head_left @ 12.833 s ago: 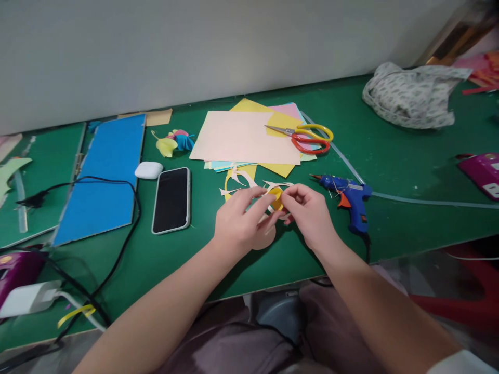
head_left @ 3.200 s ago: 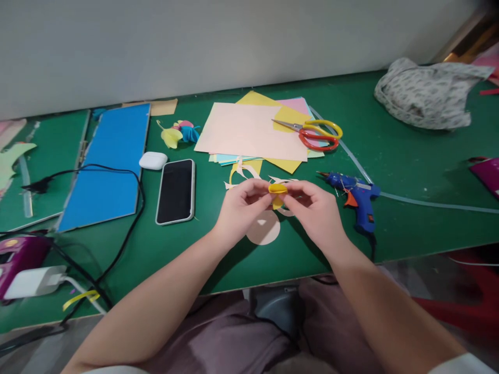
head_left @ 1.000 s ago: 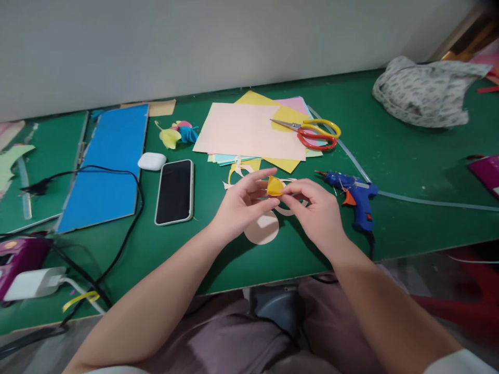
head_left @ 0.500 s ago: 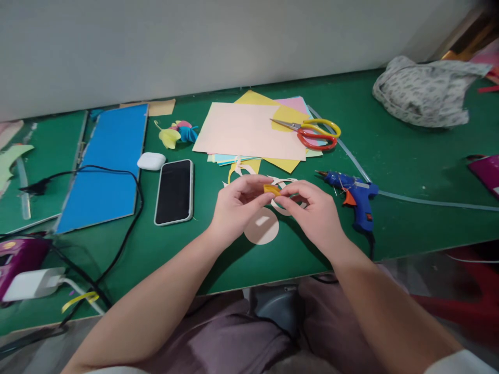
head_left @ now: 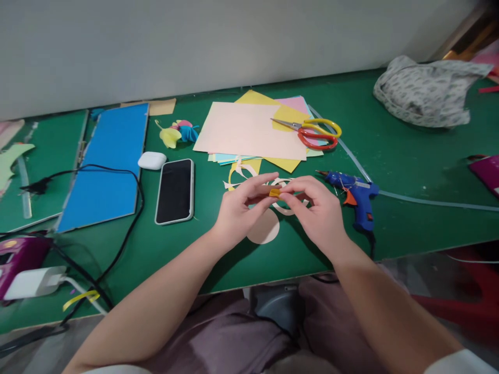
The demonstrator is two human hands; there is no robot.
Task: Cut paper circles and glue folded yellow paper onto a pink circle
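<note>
Yellow paper (head_left: 275,193) lies between the hands (head_left: 238,212) (head_left: 320,212), pinched by the right, left grip unclear.

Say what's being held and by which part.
A yellow paper piece, by its right end, in the right hand; whether the left hand grips is unclear.

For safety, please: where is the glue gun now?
In the head view, the blue glue gun lies on the green table, to the right of the right hand and below the scissors.

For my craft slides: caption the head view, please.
Right hand pinching a small yellow piece, left hand at its other end, near a blue glue gun.
</note>
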